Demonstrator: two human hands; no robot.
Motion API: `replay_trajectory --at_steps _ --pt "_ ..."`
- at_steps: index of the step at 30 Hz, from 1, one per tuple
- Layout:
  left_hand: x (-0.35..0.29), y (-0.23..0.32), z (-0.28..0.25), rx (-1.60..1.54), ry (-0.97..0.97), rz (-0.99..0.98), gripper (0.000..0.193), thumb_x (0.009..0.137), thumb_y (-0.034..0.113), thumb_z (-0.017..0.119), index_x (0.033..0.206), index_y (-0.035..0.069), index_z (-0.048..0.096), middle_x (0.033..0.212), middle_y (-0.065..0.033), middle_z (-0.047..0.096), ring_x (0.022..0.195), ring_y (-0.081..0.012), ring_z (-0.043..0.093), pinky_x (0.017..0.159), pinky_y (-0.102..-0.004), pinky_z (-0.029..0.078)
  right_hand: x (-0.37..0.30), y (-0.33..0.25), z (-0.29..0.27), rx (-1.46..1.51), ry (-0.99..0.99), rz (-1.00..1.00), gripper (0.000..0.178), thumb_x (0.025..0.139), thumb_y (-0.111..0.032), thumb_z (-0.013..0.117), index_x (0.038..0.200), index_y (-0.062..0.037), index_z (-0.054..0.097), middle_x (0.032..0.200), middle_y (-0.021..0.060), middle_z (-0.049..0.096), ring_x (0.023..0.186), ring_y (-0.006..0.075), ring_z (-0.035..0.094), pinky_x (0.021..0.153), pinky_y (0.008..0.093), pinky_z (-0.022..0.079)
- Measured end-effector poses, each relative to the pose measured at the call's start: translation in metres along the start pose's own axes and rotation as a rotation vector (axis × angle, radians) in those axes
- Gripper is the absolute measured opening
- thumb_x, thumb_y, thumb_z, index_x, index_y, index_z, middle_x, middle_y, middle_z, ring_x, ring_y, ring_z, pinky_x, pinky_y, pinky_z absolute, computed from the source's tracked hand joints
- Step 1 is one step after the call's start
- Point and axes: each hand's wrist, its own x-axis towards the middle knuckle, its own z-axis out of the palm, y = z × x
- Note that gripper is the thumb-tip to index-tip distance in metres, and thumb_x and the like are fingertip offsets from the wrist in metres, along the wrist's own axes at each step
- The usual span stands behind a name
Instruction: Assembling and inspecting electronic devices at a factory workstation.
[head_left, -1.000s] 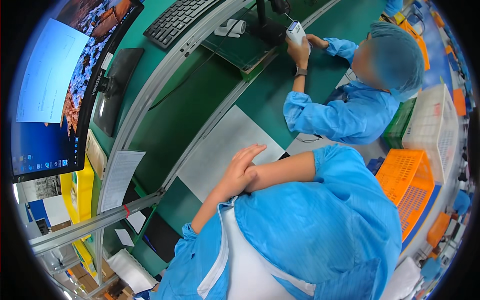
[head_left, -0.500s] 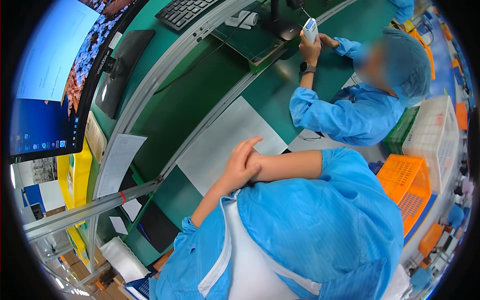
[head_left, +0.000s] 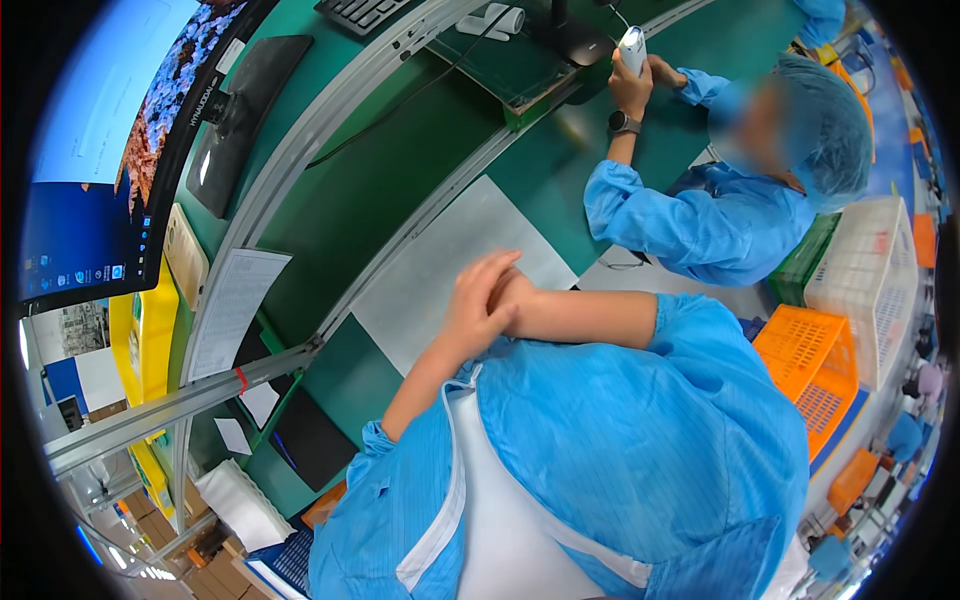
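My left hand (head_left: 472, 305) lies flat over my right hand (head_left: 513, 290), both resting above a white sheet (head_left: 440, 265) on the green bench (head_left: 380, 190). My right hand looks closed into a fist under the left fingers. Neither hand holds an object. My blue coat fills the lower middle of the view. Across the bench to the right, a co-worker in a blue coat and hair cover holds a white hand-held scanner (head_left: 632, 47) upright; a dark watch (head_left: 624, 123) is on that wrist.
A large monitor (head_left: 100, 170) stands at the left, with a keyboard (head_left: 368, 12) at the top. A dark green tray (head_left: 510, 70) lies near the scanner. An orange basket (head_left: 810, 370) and a white basket (head_left: 870, 270) sit at the right. A printed sheet (head_left: 235, 305) leans by an aluminium rail (head_left: 180, 405).
My hands stay laid one over the other. The whole view has drifted, so the bench and the co-worker sit slightly higher and further right in the picture.
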Motion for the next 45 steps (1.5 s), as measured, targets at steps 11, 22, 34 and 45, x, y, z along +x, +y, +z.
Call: replay_trajectory --at_steps 11,22,34,45 --pt "0.01 0.016 0.008 0.02 0.006 0.094 0.037 0.078 0.037 0.053 0.092 0.003 0.056 0.094 -0.0158 0.058 0.09 -0.0357 0.054 0.079 -0.0425 0.043 0.021 0.038 0.07 0.248 0.355 -0.243 0.034 0.079 -0.022 0.055 0.109 -0.0069 0.056 0.114 0.014 0.056 0.104 0.0273 0.057 0.085 0.0392 0.046" --pt "-0.032 -0.046 0.01 0.0 0.03 -0.239 0.044 0.086 0.034 0.053 0.121 0.007 0.051 0.124 -0.0175 0.045 0.114 -0.0357 0.045 0.098 -0.0412 0.036 0.077 0.041 0.101 0.596 0.574 -0.523 0.024 0.073 -0.02 0.062 0.092 -0.0061 0.064 0.099 0.0167 0.063 0.093 0.028 0.063 0.081 0.0373 0.05" --pt "-0.217 -0.151 -0.014 -0.499 0.52 -1.354 0.025 0.087 0.028 0.051 0.084 0.004 0.058 0.071 -0.0035 0.058 0.062 -0.0153 0.06 0.059 -0.0298 0.047 0.165 0.115 0.099 0.967 0.591 0.292 0.041 0.077 -0.036 0.064 0.096 0.0001 0.06 0.096 0.0191 0.063 0.092 0.0333 0.059 0.078 0.0401 0.048" --pt "-0.261 -0.154 0.009 -0.792 0.784 -1.387 0.023 0.084 0.028 0.052 0.08 0.005 0.056 0.066 -0.0032 0.056 0.058 -0.0191 0.06 0.055 -0.0304 0.05 0.197 0.113 0.087 0.913 0.424 0.419 0.053 0.072 -0.04 0.066 0.103 0.0006 0.057 0.099 0.0187 0.063 0.091 0.0313 0.061 0.078 0.0373 0.048"
